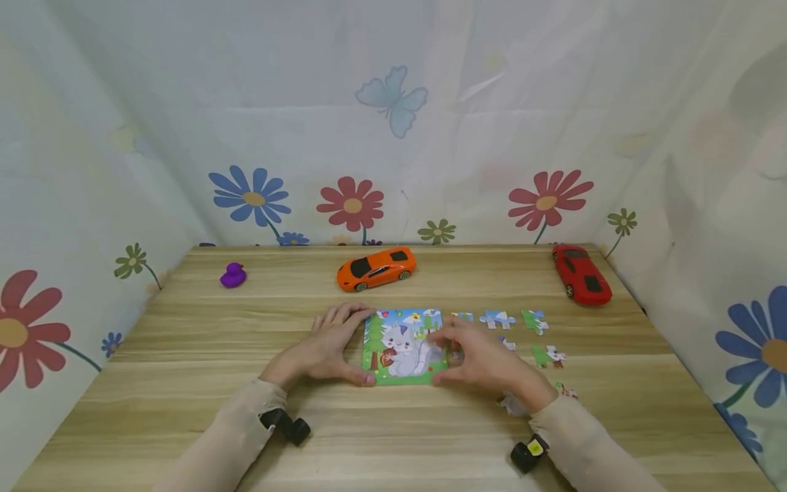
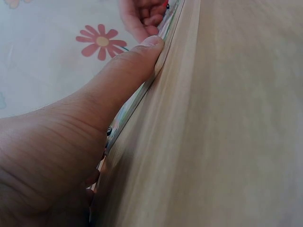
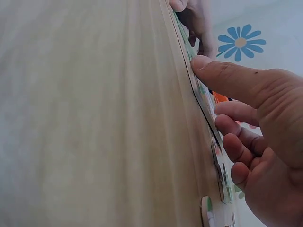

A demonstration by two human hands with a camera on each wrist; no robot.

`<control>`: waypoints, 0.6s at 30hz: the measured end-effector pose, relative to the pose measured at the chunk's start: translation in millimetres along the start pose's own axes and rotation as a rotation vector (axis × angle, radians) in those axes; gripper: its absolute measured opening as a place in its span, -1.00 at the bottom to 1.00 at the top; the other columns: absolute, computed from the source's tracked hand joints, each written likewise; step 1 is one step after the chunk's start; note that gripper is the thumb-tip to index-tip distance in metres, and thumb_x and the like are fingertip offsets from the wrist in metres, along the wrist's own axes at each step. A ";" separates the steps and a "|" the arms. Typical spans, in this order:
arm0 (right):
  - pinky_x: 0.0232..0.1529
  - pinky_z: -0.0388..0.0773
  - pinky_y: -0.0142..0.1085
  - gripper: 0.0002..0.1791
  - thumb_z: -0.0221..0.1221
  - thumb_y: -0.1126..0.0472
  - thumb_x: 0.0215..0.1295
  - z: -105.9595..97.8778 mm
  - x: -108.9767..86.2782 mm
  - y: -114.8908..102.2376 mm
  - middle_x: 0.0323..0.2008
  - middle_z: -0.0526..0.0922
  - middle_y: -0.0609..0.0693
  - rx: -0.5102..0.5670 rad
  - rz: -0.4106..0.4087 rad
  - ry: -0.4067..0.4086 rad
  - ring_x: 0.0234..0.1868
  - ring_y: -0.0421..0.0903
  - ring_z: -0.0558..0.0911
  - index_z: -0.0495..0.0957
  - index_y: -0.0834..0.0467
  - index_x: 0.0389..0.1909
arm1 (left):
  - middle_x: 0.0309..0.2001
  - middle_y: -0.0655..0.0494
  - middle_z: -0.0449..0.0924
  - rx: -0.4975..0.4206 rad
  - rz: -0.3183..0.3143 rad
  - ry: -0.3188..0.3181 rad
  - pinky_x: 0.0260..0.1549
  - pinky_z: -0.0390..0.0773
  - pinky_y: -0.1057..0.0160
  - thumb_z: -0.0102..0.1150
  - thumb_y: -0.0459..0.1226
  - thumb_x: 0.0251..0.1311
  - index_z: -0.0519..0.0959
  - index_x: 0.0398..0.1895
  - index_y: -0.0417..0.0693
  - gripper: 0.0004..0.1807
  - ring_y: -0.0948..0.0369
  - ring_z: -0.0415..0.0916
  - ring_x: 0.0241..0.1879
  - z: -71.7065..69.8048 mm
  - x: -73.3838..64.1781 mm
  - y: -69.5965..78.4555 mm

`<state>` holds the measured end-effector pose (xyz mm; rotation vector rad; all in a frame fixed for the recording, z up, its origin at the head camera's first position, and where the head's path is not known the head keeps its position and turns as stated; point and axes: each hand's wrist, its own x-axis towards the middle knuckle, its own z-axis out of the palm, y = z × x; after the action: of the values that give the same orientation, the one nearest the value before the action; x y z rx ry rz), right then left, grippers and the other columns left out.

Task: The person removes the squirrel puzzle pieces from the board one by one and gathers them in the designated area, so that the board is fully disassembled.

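A square jigsaw puzzle board [image 1: 402,352] with a grey squirrel picture lies flat on the wooden table. My left hand [image 1: 328,348] holds its left side, thumb at the lower left corner and index finger near the upper left corner. In the left wrist view the thumb [image 2: 135,61] presses the board's edge. My right hand [image 1: 482,359] is at the right side, thumb touching near the lower right corner, forefinger over the picture's right part. Its other fingers [image 3: 236,146] bend loosely, holding nothing. Several loose puzzle pieces [image 1: 496,319] lie right of the board, some partly hidden by my right hand.
An orange toy car [image 1: 376,269] stands behind the board. A red toy car [image 1: 581,275] is at the back right, a purple toy duck [image 1: 233,275] at the back left. Flower-patterned curtains [image 1: 393,164] border the table [image 1: 393,437] at the back and sides.
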<state>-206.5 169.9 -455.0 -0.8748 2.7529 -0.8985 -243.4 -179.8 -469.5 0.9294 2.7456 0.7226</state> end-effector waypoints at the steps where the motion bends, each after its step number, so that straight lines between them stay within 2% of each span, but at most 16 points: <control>1: -0.07 0.51 -0.26 -0.32 0.68 -0.04 0.21 -0.1 0.1 0.1 -0.05 0.56 -0.11 0.000 0.000 -0.007 -0.08 -0.12 0.53 0.74 0.04 0.32 | 0.71 -0.06 0.10 -0.001 -0.002 -0.003 0.46 0.17 -0.30 0.65 0.45 -0.09 0.17 0.80 0.02 0.46 -0.14 0.08 0.60 0.1 0.3 -0.2; 10: -0.10 0.46 -0.27 -0.38 0.66 -0.01 0.24 -0.8 -0.6 -1.0 -0.05 0.49 -0.07 0.019 -0.011 -0.033 -0.10 -0.09 0.50 0.75 0.06 0.29 | 0.72 -0.01 0.09 0.000 -0.014 -0.009 0.50 0.14 -0.30 0.64 0.48 -0.11 0.16 0.81 0.07 0.48 -0.10 0.07 0.61 2.3 0.9 -2.0; 18: 0.05 0.56 -0.21 -0.40 0.65 -0.01 0.25 -1.0 0.2 -3.1 0.04 0.54 -0.10 0.025 0.012 -0.038 0.00 -0.11 0.54 0.70 0.02 0.26 | 0.72 -0.07 0.09 -0.005 -0.007 -0.002 0.47 0.15 -0.31 0.66 0.45 -0.10 0.17 0.80 0.03 0.46 -0.13 0.08 0.59 1.5 0.6 -1.6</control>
<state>-205.4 168.3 -452.4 -0.8609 2.7059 -0.9034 -244.3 -179.9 -471.6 0.9188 2.7425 0.7273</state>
